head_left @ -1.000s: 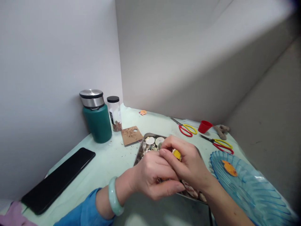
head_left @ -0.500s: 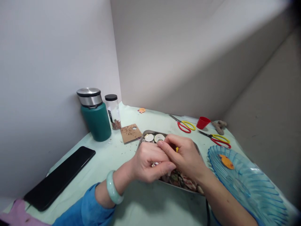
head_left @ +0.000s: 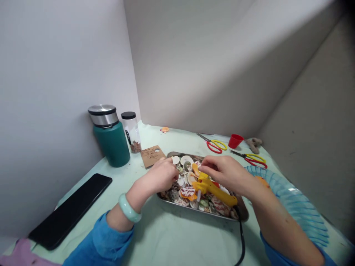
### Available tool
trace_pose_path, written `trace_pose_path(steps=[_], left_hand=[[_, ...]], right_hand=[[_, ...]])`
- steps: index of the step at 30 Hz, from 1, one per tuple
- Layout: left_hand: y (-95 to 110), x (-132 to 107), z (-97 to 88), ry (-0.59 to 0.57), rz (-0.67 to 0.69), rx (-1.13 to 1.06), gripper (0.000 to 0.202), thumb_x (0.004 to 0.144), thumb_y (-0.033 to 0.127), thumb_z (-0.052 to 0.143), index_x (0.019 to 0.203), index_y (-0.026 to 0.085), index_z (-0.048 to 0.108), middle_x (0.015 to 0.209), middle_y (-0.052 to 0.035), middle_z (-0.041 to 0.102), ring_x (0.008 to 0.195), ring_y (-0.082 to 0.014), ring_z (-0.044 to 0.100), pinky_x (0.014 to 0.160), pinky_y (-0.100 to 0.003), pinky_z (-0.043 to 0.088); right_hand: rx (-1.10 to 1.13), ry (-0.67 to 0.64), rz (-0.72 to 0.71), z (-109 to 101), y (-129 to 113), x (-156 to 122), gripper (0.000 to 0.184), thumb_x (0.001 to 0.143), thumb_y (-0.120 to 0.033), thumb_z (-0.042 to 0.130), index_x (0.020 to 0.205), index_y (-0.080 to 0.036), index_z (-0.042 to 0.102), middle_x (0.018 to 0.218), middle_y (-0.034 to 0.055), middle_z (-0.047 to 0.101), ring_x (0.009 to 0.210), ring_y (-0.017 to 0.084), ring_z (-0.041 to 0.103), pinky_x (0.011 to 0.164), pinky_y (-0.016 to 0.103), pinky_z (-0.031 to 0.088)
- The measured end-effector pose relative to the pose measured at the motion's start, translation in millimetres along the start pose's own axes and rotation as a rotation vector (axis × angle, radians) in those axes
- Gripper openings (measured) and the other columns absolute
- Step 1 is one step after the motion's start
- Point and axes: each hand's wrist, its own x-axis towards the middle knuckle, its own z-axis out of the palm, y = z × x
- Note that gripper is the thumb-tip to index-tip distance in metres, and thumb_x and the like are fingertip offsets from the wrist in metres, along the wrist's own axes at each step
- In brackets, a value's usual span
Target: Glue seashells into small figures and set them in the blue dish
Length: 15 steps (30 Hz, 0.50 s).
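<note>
The metal tray (head_left: 244, 213) holds seashells (head_left: 188, 191) and a yellow glue gun (head_left: 215, 190).

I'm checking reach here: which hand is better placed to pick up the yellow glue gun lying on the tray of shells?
Probably the right hand: it hovers right beside the glue gun, fingertips close to its body. The left hand is at the tray's left side, farther off.

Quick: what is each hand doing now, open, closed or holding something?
Left hand: fingers curled over the shells; a hold cannot be told.
Right hand: fingers pinched above the yellow glue gun; a hold cannot be told.
</note>
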Motion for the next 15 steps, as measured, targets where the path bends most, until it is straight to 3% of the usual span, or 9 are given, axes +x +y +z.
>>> trace_pose_path(steps=[3,6,9,12,15], left_hand=[[5.0,1.0,6.4,-0.019,0.004,0.033,0.014,0.073,0.012,0.061,0.069,0.019,0.071,0.063,-0.0069,0.064,0.082,-0.0211,0.056,0.075,-0.032,0.041],[6.0,3.1,10.3,-0.015,-0.014,0.041,0.012,0.072,0.011,0.061,0.068,0.018,0.07,0.063,-0.0073,0.064,0.081,-0.0211,0.057,0.075,-0.031,0.041],[2.5,6.2,11.2,0.006,-0.054,0.025,0.013,0.073,0.011,0.058,0.069,0.017,0.07,0.066,-0.0075,0.065,0.082,-0.0213,0.059,0.074,-0.031,0.042],[-1.9,8.5,10.3,0.023,-0.093,-0.038,0.015,0.074,0.013,0.056,0.075,0.018,0.071,0.073,-0.0058,0.068,0.08,-0.02,0.061,0.074,-0.03,0.043],[-3.2,8.8,9.6,0.065,-0.108,-0.087,0.02,0.076,0.014,0.056,0.087,0.02,0.071,0.08,-0.0054,0.068,0.081,-0.0196,0.061,0.073,-0.029,0.044]], right_hand=[[-0.135,-0.095,0.065,3.0,11.1,-12.2,0.021,0.08,-0.043,0.06,0.075,-0.023,0.065,0.071,0.0023,0.067,0.062,0.017,0.057,0.051,0.026,0.028],[-0.294,-0.172,0.132,13.2,16.5,-26.0,0.028,0.069,-0.048,0.069,0.081,-0.024,0.062,0.074,0.0032,0.067,0.063,0.021,0.059,0.05,0.026,0.024],[-0.375,-0.21,0.178,22.9,16.2,-35.0,0.03,0.071,-0.043,0.068,0.089,-0.022,0.058,0.076,0.0056,0.068,0.066,0.024,0.061,0.05,0.026,0.021],[-0.312,-0.182,0.179,23.1,18.8,-39.6,0.019,0.078,-0.034,0.059,0.091,-0.021,0.056,0.076,0.0059,0.067,0.067,0.024,0.061,0.052,0.027,0.026],[-0.049,-0.11,0.161,13.3,29.9,-43.2,0.02,0.085,-0.038,0.053,0.097,-0.021,0.055,0.08,0.0039,0.066,0.071,0.021,0.06,0.059,0.028,0.036]])
